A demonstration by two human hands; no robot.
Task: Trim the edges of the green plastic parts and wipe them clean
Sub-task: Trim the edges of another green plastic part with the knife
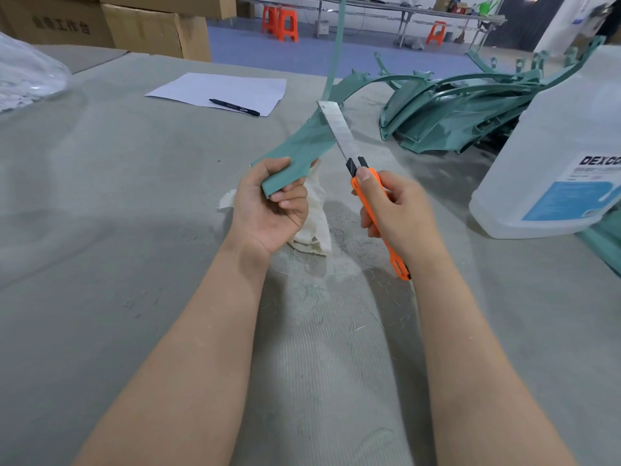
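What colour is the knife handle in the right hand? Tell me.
Orange, with a black slider near the blade; the head view shows the knife handle in the right hand.

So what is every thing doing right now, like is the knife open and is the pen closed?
Orange utility knife: blade far out, against the held part, gripped by right hand.
Long green plastic part: lifted, gripped by left hand.
White cloth: crumpled on the table.
Pile of green plastic parts: stacked loosely.
Black pen: capped, lying on white paper sheet.
Clear plastic jug: upright.
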